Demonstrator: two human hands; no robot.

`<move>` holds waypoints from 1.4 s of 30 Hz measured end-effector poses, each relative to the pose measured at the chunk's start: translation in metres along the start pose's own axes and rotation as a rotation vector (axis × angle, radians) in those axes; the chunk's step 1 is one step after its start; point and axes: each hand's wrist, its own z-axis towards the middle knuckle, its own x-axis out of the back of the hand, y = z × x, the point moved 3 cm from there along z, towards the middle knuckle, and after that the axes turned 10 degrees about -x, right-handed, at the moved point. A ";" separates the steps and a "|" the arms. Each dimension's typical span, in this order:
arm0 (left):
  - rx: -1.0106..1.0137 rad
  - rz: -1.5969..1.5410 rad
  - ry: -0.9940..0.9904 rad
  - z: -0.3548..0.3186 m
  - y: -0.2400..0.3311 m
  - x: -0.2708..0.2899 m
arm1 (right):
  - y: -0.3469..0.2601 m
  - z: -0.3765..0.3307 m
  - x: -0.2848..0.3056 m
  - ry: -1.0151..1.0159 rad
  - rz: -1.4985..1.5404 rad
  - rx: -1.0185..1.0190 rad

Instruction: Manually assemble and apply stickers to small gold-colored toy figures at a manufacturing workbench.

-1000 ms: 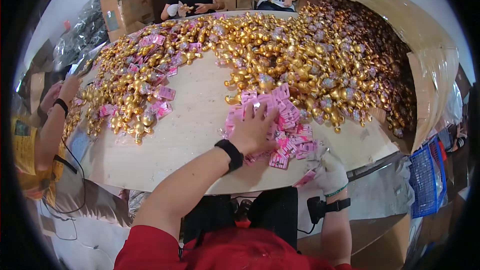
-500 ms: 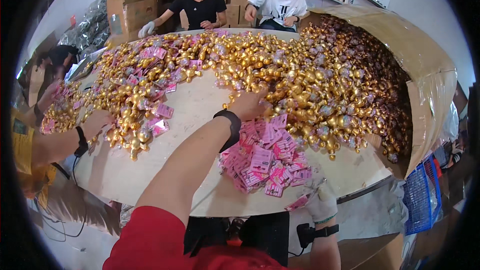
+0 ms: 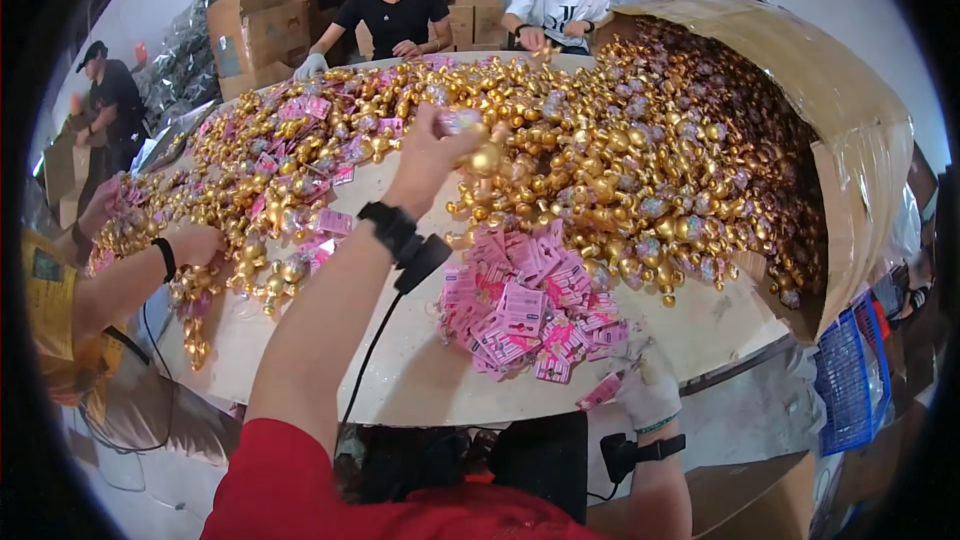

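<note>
My bare left hand (image 3: 436,147) is raised over the middle of the table, its fingers closed on a shiny gold figurine (image 3: 484,158) with a clear, glittery part. Beyond and beneath it spreads a heap of similar gold figurines (image 3: 620,175). Close to the table's front edge my right hand (image 3: 648,386), in a white glove, pinches a pink card (image 3: 600,391). Just left of that hand lies a pile of pink printed cards (image 3: 525,310), touching the near side of the heap. The glove hides part of the right fingertips.
A large cardboard box (image 3: 853,170) lies open on the right, spilling figurines onto the table (image 3: 390,380). On the left a co-worker's hand (image 3: 196,245) touches the heap. Two people sit across the table; another person stands far left. A blue crate (image 3: 850,380) stands at right.
My left hand has lifted from the heap, moving up and left with a gold figurine in it. My right hand stays nearly in place with the pink card.
</note>
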 end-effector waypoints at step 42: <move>0.677 -0.170 -1.012 -0.354 0.110 0.029 | 0.075 -0.094 -0.140 -0.772 -1.669 0.169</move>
